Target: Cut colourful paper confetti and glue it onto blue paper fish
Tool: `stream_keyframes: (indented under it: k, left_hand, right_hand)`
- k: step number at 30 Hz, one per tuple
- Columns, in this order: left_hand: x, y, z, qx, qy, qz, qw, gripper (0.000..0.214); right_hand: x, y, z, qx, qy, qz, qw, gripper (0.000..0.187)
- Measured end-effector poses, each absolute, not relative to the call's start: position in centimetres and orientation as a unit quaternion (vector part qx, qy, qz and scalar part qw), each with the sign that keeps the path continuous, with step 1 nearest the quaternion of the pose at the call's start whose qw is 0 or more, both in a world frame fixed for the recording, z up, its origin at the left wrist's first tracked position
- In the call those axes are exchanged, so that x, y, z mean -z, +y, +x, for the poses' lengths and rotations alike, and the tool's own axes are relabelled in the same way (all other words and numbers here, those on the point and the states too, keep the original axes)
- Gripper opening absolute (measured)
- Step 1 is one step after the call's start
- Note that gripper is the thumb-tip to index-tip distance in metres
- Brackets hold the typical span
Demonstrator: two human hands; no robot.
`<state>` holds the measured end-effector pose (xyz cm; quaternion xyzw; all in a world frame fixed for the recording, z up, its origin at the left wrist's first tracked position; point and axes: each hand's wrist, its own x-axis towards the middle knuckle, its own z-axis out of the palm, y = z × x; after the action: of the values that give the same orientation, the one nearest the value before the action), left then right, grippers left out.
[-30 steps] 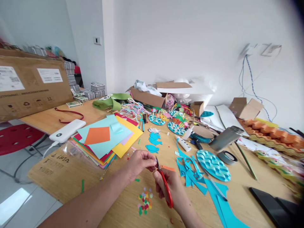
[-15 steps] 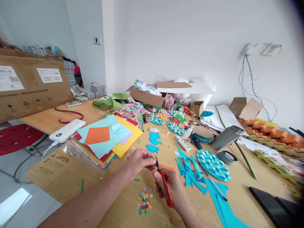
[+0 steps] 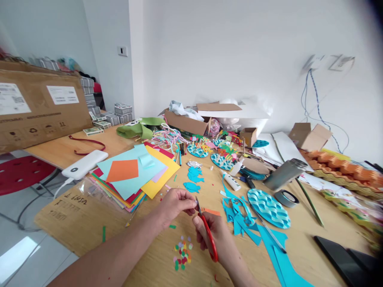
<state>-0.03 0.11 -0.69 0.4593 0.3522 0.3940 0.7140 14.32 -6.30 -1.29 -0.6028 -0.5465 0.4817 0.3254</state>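
Note:
My right hand [image 3: 217,236] grips red-handled scissors [image 3: 207,230], blades pointing up toward my left hand. My left hand [image 3: 176,203] is pinched shut right at the blade tips, holding something too small to make out. A small orange paper scrap [image 3: 212,211] lies just behind the scissors. Below my hands sits a little heap of coloured paper dots [image 3: 182,253] on the wooden table [image 3: 155,263].
A stack of coloured paper sheets [image 3: 136,175] lies to the left, a white power bank [image 3: 84,164] beyond it. Blue paper offcuts [image 3: 239,217], a blue wave disc [image 3: 268,207], a glue tube [image 3: 232,181], a tape roll [image 3: 286,197] and a metal flask [image 3: 285,173] lie to the right.

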Motion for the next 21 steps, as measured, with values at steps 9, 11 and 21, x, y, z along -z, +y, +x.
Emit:
stream_keyframes:
  k: [9, 11, 21]
  left_hand:
    - [0.8, 0.05, -0.02, -0.379, 0.341, 0.454, 0.73, 0.017]
    - [0.86, 0.03, 0.0, -0.38, 0.341, 0.455, 0.73, 0.017]
    - [0.74, 0.13, -0.05, -0.388, 0.342, 0.456, 0.724, 0.02]
  right_hand:
    - [1.21, -6.21, 14.27, -0.477, -0.542, -0.612, 0.322, 0.058]
    - [1.11, -6.26, 14.26, -0.478, -0.541, -0.614, 0.32, 0.059]
    - [1.09, -6.36, 14.28, -0.474, -0.548, -0.611, 0.32, 0.058]
